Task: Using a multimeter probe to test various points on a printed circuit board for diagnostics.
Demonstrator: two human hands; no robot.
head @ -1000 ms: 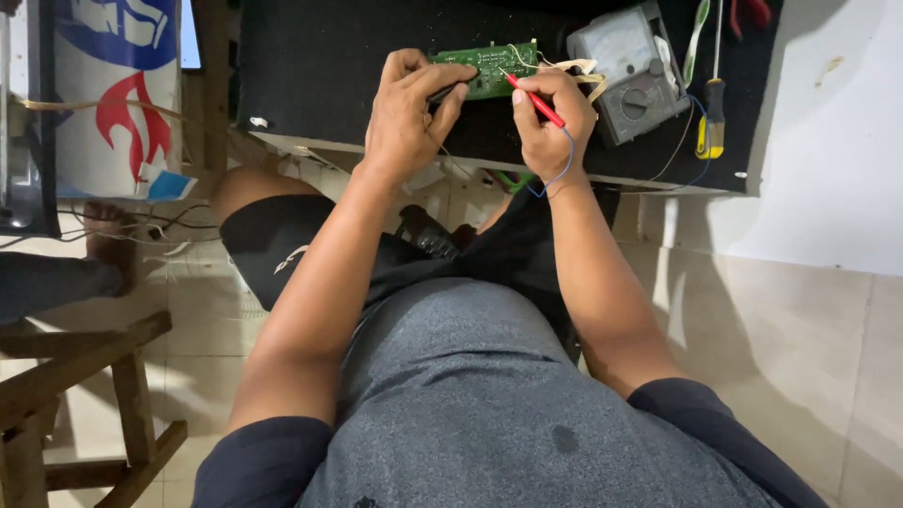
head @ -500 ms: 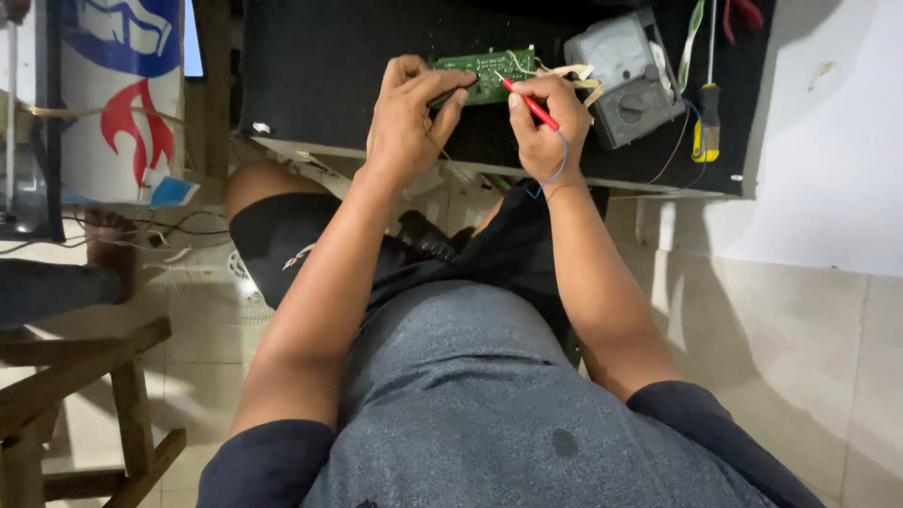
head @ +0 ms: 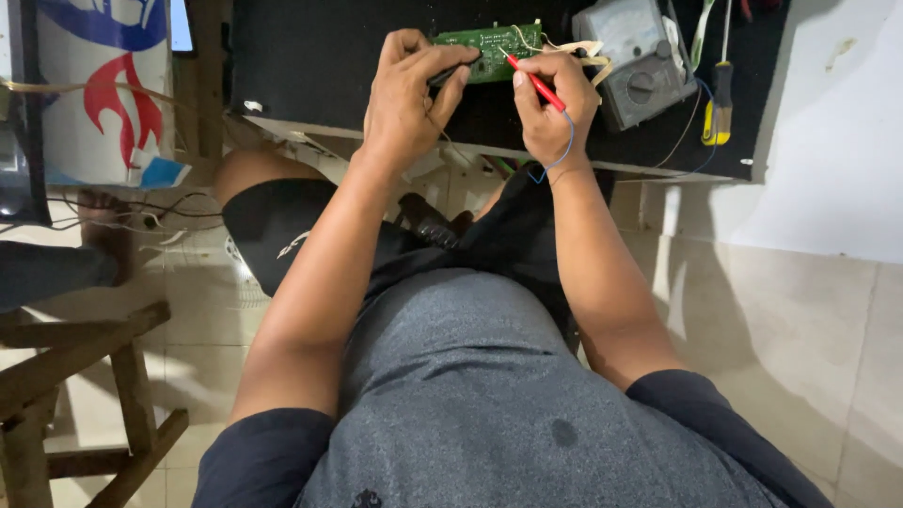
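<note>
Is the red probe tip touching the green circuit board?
Cannot tell. In the head view the red probe in the right hand has its tip at the edge of the green circuit board, but contact is too small to confirm.

— From where is the scene viewed?
— One head-worn camera is used, aimed steeply down past the torso and lap toward the far bench edge (head: pixel 489 150).
— How near is it held?
— About an arm's reach. No second view is provided, so nothing is shared.
</note>
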